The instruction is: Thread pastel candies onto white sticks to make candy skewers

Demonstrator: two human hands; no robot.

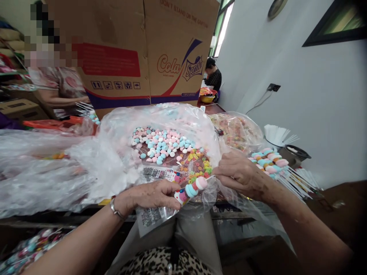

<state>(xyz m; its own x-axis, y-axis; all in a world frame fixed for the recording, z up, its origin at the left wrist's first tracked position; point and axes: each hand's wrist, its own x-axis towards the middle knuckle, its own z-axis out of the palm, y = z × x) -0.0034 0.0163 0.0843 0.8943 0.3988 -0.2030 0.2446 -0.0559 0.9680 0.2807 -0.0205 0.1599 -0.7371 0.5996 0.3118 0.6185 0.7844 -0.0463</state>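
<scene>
Near the middle, a candy skewer (191, 190) looks fully threaded — its near end seemingly partly inside a printed bag (150, 218), gripped by the left hand (156, 194), while the right hand (239, 173) pinches its white stick (211, 178). Farther right lie threaded skewers (269, 162), apparently unbagged; beyond, loose candies (169, 140) remain.

Glossy plas. pouch (151, 219), matt cardbd box (155, 49), shiny metal bracelet (113, 208)

Pink and blue candy skewer (191, 190)
</scene>
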